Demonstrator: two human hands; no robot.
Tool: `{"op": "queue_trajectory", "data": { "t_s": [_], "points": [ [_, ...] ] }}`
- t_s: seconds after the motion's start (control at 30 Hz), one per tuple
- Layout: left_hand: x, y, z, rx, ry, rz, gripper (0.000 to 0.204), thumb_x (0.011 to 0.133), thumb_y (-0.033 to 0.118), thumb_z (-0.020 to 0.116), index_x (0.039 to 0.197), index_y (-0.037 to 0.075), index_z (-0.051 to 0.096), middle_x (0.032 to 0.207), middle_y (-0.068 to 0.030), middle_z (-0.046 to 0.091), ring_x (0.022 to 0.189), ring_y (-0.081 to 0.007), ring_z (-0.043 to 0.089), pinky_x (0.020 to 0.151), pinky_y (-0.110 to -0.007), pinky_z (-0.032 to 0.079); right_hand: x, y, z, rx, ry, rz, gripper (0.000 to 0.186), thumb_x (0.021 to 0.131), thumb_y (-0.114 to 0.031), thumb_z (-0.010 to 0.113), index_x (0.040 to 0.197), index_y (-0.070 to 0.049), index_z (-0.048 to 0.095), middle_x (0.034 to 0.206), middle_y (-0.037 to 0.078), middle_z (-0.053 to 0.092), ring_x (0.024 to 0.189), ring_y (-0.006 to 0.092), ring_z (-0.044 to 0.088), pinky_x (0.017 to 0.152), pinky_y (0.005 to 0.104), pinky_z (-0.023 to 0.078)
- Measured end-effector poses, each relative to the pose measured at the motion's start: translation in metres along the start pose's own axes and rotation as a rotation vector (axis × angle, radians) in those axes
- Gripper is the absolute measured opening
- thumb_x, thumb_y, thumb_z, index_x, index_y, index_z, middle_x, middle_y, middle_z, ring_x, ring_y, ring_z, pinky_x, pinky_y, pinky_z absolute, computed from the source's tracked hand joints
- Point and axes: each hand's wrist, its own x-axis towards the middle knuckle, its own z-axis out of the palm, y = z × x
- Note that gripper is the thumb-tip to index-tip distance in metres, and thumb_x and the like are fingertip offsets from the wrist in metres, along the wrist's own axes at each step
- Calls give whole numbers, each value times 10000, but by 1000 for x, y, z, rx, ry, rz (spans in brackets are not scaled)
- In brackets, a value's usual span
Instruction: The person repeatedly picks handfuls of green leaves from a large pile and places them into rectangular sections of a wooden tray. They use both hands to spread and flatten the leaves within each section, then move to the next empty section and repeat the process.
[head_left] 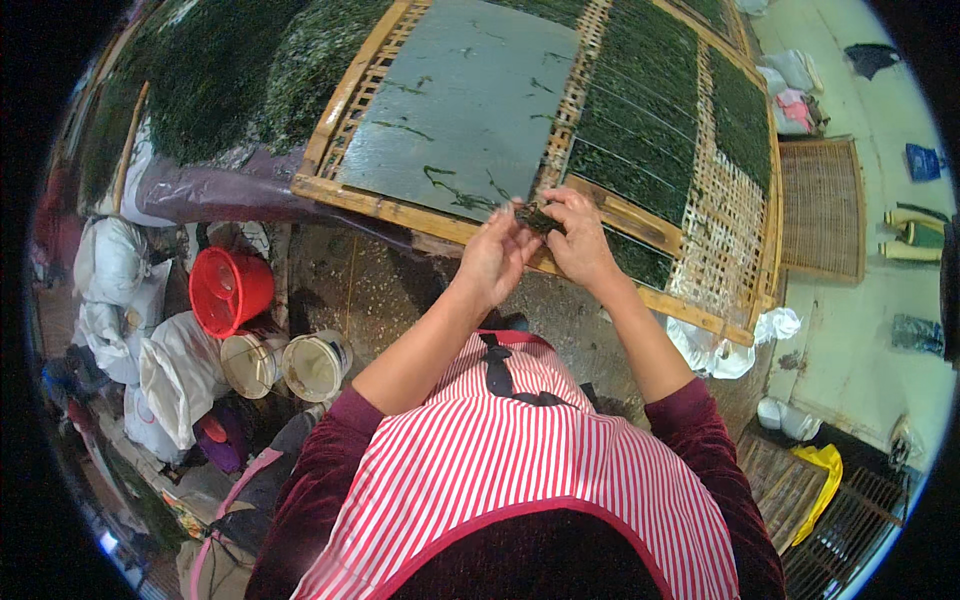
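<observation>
Both my hands meet at the near edge of a bamboo frame (pixel 400 212). My right hand (pixel 580 242) is closed with its fingertips on a small dark green clump of seaweed (pixel 541 218). Against the clump's left side, my left hand (pixel 496 256) has its fingers curled in, slightly blurred. A smooth grey sheet (pixel 455 100) lies on the frame beyond my left hand, dotted with loose green strands (pixel 455 190). Just right of my right hand rests a flat wooden piece (pixel 635 222) on a layer of chopped seaweed (pixel 640 95).
Large green heaps (pixel 215 80) lie at the far left on purple sheeting (pixel 215 190). A red bucket (pixel 250 290), two white buckets (pixel 315 367) and white sacks (pixel 180 375) stand at the left. Woven bamboo lattice (pixel 722 240) shows at the frame's right; a slatted mat (pixel 822 210) lies beyond.
</observation>
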Motion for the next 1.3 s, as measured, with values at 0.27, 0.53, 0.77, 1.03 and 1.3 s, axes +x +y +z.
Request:
{"op": "queue_trajectory", "data": {
  "t_s": [0.27,0.53,0.77,1.03,1.3],
  "points": [
    [14,-93,53,1622,-317,762,409,855,120,702,1236,49,573,1293,-123,585,1252,-288,526,1106,-425,363,-91,53,-76,198,345,335,506,806,57,603,1293,-72,564,1274,138,569,1149,286,600,1005,375,480],
    [-29,-46,26,2319,-249,860,496,810,152,693,1289,81,587,1373,-121,550,1363,-358,423,1175,-565,218,-134,91,-72,365,461,484,320,890,6,602,1196,-75,647,994,87,671,833,151,659,740,269,536],
    [-14,-37,18,2577,-496,812,577,889,367,664,1379,87,546,1483,-60,483,1468,-335,281,1188,-637,93,-55,36,-17,427,174,314,273,899,-66,625,1168,-25,639,1018,167,714,925,274,710,825,372,558],
    [5,-23,12,2728,-457,778,548,951,417,566,1407,115,529,1497,-66,478,1502,-316,233,1185,-651,11,-46,34,5,81,289,310,275,915,-71,586,1179,-21,643,1100,173,708,1022,312,692,894,390,540],
    [-16,22,0,2386,-483,838,533,808,227,740,1312,133,591,1462,-105,493,1442,-343,337,1173,-644,122,-39,15,-6,123,273,435,267,849,-134,667,1100,-45,691,957,153,704,878,350,684,818,412,552]
  ]
}}
